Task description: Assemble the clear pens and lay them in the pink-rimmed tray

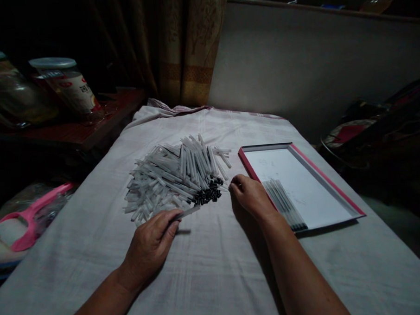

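A heap of clear pen barrels (176, 175) lies on the white cloth (208, 269), with a cluster of small black caps (209, 193) at its near right edge. My left hand (151, 246) pinches one clear pen barrel (187, 213), tip pointing right toward the caps. My right hand (251, 195) rests on the cloth beside the caps, fingers curled together at the pile's edge; what they hold, if anything, is too small to make out. To the right, a flat box lid with a red rim (331, 184) holds several finished pens (285, 204) laid in a row along its left side.
A dark wooden shelf (73, 131) at the left carries two lidded jars (67, 87). A pink plastic handle (31, 214) lies in a bag low on the left. A curtain (191, 47) hangs behind, and a white wall panel (313, 64) runs along the back right.
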Motion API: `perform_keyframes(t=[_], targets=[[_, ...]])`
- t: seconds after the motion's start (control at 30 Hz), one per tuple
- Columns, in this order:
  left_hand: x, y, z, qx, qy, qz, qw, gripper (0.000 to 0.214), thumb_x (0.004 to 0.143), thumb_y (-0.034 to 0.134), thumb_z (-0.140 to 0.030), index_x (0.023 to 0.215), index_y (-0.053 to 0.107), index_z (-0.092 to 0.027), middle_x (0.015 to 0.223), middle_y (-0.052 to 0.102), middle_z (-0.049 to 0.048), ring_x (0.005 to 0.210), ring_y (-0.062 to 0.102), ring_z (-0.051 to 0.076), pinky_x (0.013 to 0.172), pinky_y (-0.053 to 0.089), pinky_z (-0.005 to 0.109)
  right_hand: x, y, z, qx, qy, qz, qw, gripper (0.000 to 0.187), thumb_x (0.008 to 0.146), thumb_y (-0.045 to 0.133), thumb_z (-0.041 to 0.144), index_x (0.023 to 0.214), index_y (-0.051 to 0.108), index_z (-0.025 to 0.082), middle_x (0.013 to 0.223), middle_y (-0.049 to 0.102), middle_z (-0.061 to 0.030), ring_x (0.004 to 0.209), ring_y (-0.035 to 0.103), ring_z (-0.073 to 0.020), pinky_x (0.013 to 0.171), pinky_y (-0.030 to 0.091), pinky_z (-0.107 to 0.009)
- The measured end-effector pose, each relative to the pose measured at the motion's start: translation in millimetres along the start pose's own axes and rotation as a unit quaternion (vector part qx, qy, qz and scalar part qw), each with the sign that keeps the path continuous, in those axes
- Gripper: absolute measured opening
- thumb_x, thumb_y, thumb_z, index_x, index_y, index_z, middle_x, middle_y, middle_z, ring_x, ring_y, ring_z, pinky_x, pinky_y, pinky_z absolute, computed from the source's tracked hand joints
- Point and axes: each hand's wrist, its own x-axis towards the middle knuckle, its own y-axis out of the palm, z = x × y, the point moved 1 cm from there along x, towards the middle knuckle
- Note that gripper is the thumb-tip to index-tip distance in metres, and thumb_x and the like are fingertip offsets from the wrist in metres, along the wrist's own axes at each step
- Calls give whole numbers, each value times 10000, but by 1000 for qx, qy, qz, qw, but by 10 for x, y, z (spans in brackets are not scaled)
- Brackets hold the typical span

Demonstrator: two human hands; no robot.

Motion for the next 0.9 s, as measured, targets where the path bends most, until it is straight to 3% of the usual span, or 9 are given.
perform_keyframes(t=[0.13, 0.23, 0.37, 0.43, 0.5, 0.9], targets=[[-8, -4, -2, -1, 8, 5, 1000, 226, 976, 515, -249, 1162, 622, -177, 1011, 746, 59, 921, 722, 158, 831, 578, 242, -3, -59, 5, 58, 16, 1, 998, 157, 881, 579, 205, 973, 704, 185, 937, 744, -94, 874, 675, -223, 767, 464, -312], [-15, -3, 1, -2, 6, 0, 1000, 228, 976, 513, -248, 1161, 627, -179, 1015, 746, 62, 918, 723, 162, 835, 579, 250, -41, -142, 118, 202, 6, 15, 979, 162, 853, 586, 214, 971, 693, 183, 947, 732, -79, 851, 671, -202, 777, 486, -319], [-14, 0, 3, -9, -6, 6, 1000, 234, 973, 511, -253, 1166, 632, -200, 1004, 750, 53, 901, 728, 169, 808, 587, 264, -166, -254, 394, 422, -46, 136, 895, 193, 778, 621, 217, 964, 655, 177, 839, 691, -21, 726, 642, -151, 669, 503, -277], [-9, -3, 1, -12, -9, 11, 1000, 238, 971, 509, -251, 1168, 633, -204, 1008, 750, 54, 902, 728, 171, 800, 589, 269, -238, -284, 523, 477, -77, 182, 856, 192, 737, 643, 185, 929, 648, 179, 827, 683, -5, 750, 641, -140, 691, 506, -264], [-4, -8, -2, -15, -6, 15, 1000, 238, 968, 511, -241, 1169, 631, -198, 1015, 749, 58, 908, 728, 170, 798, 590, 268, -293, -285, 615, 494, -97, 202, 840, 186, 719, 647, 159, 904, 652, 179, 837, 684, -3, 783, 643, -138, 725, 507, -265], [-4, -11, -7, -7, -1, 22, 1000, 238, 975, 505, -242, 1175, 623, -192, 1019, 748, 57, 912, 725, 165, 802, 589, 268, -329, -244, 701, 422, -146, 150, 882, 209, 736, 621, 98, 905, 708, 186, 880, 706, -17, 809, 647, -151, 758, 514, -284]])
